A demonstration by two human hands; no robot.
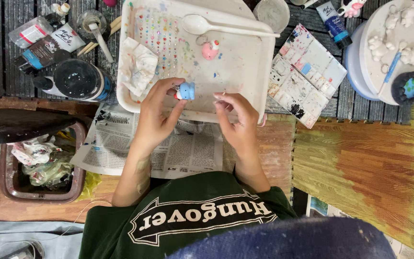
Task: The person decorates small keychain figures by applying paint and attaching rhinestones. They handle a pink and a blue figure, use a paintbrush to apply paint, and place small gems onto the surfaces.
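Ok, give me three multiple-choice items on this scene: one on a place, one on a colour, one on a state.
1. Where does the white spoon lie?
A. on the newspaper
B. in the white tray
C. in the bin

2. What colour is the small figure in the left hand?
A. blue
B. green
C. yellow

3. How is the right hand?
A. gripping a brush
B. flat on the floor
C. holding nothing visible, fingers curled near the figure

Answers: 1 B, the spoon rests along the tray's top edge. 2 A, its body is light blue. 3 C, nothing shows in its fingers.
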